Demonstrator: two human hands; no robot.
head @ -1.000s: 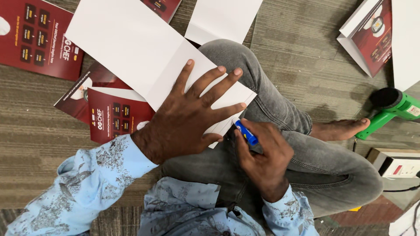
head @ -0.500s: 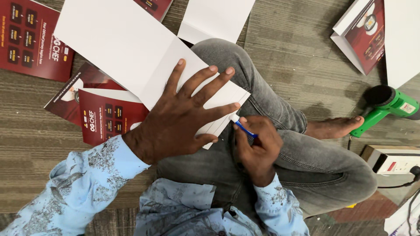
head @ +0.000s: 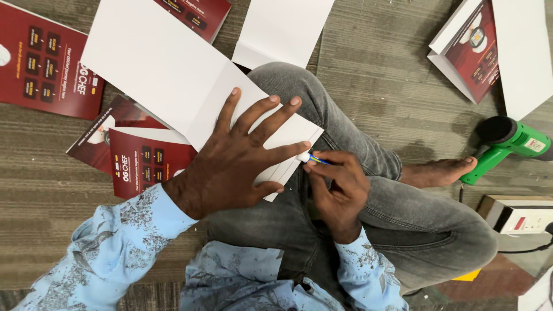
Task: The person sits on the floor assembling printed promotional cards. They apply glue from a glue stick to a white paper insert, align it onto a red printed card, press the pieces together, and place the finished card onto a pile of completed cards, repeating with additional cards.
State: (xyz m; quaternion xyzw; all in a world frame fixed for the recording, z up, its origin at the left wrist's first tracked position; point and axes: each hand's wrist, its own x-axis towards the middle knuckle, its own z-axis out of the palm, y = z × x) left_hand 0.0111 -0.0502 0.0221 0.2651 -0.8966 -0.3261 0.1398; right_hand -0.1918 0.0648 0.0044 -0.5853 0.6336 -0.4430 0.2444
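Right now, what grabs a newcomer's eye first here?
The left hand, spread flat at centre on a white folded card that lies over the knee. Beside it, the right hand pinches a small blue tool at the card's edge. A green heat gun lies on the floor at right.

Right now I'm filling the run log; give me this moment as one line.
left hand: flat on white card over knee | right hand: holds blue tool, tip at card edge | green heat gun: on floor

I see matt white card [head: 161, 75] under my left hand [head: 230, 161]. The floor [head: 374, 69] looks like rough woven carpet, the green tool [head: 507, 144] glossy plastic, my jeans [head: 357, 144] grey denim.
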